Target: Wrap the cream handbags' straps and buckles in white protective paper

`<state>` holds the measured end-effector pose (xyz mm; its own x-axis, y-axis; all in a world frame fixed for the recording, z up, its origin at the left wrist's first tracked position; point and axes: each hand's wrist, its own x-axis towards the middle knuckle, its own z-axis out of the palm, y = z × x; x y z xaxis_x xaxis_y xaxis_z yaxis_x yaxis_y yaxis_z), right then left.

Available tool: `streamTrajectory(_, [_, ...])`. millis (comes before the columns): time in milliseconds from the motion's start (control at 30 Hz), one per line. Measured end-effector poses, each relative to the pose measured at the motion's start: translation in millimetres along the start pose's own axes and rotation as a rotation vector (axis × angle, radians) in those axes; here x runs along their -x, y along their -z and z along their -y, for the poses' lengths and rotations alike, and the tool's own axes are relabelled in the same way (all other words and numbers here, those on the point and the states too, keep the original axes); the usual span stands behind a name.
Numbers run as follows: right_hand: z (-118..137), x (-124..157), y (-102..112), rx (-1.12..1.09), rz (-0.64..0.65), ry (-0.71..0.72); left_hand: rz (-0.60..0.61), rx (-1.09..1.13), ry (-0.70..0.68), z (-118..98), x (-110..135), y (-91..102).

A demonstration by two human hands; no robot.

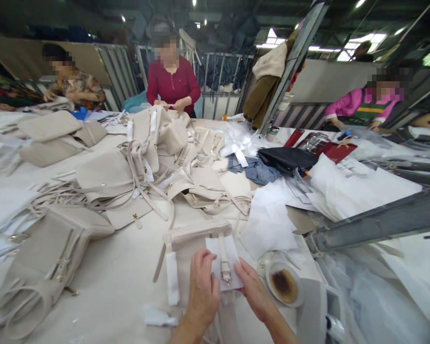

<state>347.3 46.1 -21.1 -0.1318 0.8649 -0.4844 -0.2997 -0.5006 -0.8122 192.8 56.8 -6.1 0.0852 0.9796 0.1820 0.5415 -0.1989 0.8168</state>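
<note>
A beige bag [189, 246] lies in front of me, with a strap with a metal buckle [225, 267] running down its front. A white paper sheet [232, 249] sits beneath that strap. My left hand [204, 286] has its fingers curled at the sheet's left edge, closed on the paper. On the other side, my right hand [252, 286] grips the sheet's lower right edge, thumb on top. A white wrapped strip [172, 277] covers part of the bag's left strap. The bag's lower part is partly hidden by my hands.
Beige bags [103, 174] are heaped across the table [129, 286]. Another bag [53, 243] lies at the left. To my right are a bowl [285, 284] with a brown patch inside, loose white paper [268, 220] and a metal bar [372, 222]. Several co-workers sit or stand beyond.
</note>
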Motion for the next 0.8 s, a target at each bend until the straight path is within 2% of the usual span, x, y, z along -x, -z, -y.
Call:
streamTrajectory(67, [-4, -3, -2, -0.029, -0.013, 0.007, 0.074, -0.103, -0.014, -1, 11, 3.3])
streamTrajectory(133, [-10, -6, -3, -0.069, -0.009, 0.026, 0.135, -0.168, 0.035, -2, 14, 2.7])
streamTrajectory(200, [-15, -9, -4, -0.117, -0.012, 0.036, 0.188, -0.182, 0.062, -1, 12, 0.0])
streamTrajectory(300, [-20, -9, -6, -0.184, -0.053, 0.037, 0.253, -0.163, 0.014, 2, 9, -5.7])
streamTrajectory(400, [-23, -7, -10, -0.185, -0.064, 0.028, 0.212, -0.138, 0.007, 0, 9, -11.4])
streamTrajectory(567, [-21, -3, -14, -0.018, -0.049, 0.060, 0.126, -0.011, 0.048, -10, 6, -17.6])
streamTrajectory(633, [-21, -2, -11, -0.008, -0.066, 0.069, 0.139, 0.134, 0.190, -10, 7, -19.1])
streamTrajectory(767, [-21, -1, -8, -0.161, -0.089, 0.037, 0.279, 0.596, 0.825, -9, 17, -20.7])
streamTrajectory(800, [-21, 0, -9, -0.200, -0.090, 0.030, 0.315, 0.705, 0.946, -10, 20, -20.7])
